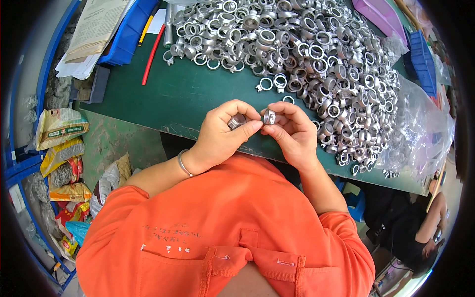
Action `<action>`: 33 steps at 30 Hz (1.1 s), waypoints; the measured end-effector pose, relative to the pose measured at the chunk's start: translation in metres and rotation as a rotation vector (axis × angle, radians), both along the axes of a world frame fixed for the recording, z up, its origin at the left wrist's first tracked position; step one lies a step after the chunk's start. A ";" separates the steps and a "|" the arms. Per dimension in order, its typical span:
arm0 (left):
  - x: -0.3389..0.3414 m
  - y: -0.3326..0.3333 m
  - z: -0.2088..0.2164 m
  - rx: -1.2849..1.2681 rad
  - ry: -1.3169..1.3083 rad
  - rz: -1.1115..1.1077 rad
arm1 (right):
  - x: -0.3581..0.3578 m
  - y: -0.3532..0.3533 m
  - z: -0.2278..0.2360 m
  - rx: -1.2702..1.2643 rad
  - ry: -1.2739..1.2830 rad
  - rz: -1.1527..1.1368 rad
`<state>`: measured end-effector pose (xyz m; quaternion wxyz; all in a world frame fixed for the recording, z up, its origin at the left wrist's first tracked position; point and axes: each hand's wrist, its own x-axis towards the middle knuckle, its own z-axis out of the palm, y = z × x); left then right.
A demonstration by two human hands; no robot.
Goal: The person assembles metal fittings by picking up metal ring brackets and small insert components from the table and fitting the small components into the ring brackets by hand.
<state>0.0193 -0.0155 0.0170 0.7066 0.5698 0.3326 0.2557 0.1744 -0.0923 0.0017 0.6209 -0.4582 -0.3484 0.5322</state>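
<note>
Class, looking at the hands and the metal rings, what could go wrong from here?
The small ring pinched in the right hand might slip and drop. The left hand holds another ring, so it may be slow to catch it. Loose rings near the edge of the table could be nudged off.

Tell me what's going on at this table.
Someone in an orange shirt is handling small metal rings with bare hands above the near edge of a green table. The right hand pinches one ring, with the left hand's fingertips close beside it. The left hand has another ring within its curled fingers. A big pile of similar rings lies ahead and to the right.
</note>
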 end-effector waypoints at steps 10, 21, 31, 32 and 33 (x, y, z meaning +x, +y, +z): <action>-0.001 0.007 -0.009 -0.689 -0.180 -0.043 | -0.004 0.000 0.006 0.548 -0.937 -0.075; -0.003 0.006 -0.010 -0.769 -0.089 -0.026 | 0.020 0.009 -0.001 -0.015 -1.322 -0.111; -0.002 0.002 -0.002 0.125 0.027 -0.031 | 0.005 -0.001 -0.004 0.180 -0.625 -0.002; -0.002 0.001 -0.002 0.123 0.028 -0.034 | 0.003 -0.004 -0.005 -0.019 -0.391 -0.035; -0.003 0.001 -0.003 0.234 0.035 -0.045 | 0.004 -0.004 -0.005 -0.094 -0.259 0.018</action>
